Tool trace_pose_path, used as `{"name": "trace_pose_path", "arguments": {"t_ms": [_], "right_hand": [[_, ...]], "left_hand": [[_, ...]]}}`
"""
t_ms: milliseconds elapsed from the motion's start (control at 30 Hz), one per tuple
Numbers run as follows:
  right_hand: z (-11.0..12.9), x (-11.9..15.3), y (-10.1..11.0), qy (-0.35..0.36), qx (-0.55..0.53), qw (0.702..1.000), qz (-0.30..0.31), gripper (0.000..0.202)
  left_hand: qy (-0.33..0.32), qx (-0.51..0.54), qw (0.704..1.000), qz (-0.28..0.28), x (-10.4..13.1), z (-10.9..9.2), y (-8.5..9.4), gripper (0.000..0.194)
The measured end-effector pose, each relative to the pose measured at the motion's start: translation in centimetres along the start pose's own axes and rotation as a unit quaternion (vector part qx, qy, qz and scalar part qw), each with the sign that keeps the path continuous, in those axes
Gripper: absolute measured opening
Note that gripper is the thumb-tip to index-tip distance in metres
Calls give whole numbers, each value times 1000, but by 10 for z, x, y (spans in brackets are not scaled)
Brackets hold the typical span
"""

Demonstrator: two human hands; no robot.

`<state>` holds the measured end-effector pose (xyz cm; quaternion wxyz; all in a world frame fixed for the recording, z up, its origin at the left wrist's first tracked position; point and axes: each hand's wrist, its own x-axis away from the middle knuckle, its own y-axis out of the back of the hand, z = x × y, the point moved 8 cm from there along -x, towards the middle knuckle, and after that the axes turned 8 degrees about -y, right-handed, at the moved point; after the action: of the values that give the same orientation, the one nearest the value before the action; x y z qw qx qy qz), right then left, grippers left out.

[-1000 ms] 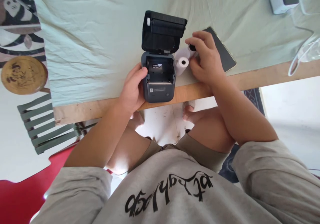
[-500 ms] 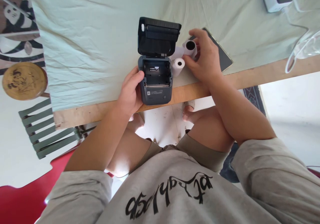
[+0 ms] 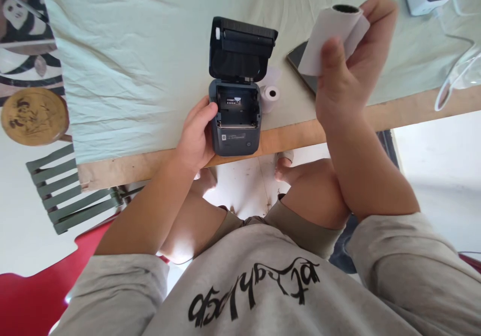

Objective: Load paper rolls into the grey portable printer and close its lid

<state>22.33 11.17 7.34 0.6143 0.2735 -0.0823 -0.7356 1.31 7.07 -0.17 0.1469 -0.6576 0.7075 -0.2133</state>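
Head camera looks steeply down, close over the table edge (image 3: 300,130), perhaps tilted.

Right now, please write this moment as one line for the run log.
left hand: grips printer side | lid: open | right hand: holds paper roll lifted | second roll: on table beside printer

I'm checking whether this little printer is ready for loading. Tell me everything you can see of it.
The printer is a small dark grey box that looks like plastic, standing at the near edge of the cloth-covered table. Its lid is hinged fully open and upright, with a roller bar along its top. The paper bay holds no roll and shows a small label. The left hand grips its left side. A small paper roll lies beside it on its right.
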Motion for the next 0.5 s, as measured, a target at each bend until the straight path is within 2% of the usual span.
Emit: {"name": "trace_pose_path", "arguments": {"t_ms": [67, 100, 200, 267, 333, 400, 500], "right_hand": [[27, 13, 2, 98, -32, 994, -47, 39], [38, 20, -3, 134, -40, 989, -41, 40], [60, 37, -39, 183, 31, 980, 77, 28], [63, 43, -58, 173, 94, 972, 130, 19], [59, 42, -68, 135, 152, 967, 156, 12], [52, 39, -73, 101, 203, 958, 174, 6], [51, 36, -75, 114, 217, 952, 182, 7]], "left_hand": [[-1, -12, 1000, 1, 1, 0, 1, 22], [-2, -20, 1000, 2, 1, 0, 1, 20], [-6, -38, 999, -2, 2, -1, 3, 18], [-3, -42, 999, -1, 3, 0, 3, 19], [-4, -36, 999, 9, 3, -1, 1, 20], [-9, -23, 999, 23, 4, -1, -1, 21], [-11, -17, 999, 35, 4, 0, -3, 20]]}}
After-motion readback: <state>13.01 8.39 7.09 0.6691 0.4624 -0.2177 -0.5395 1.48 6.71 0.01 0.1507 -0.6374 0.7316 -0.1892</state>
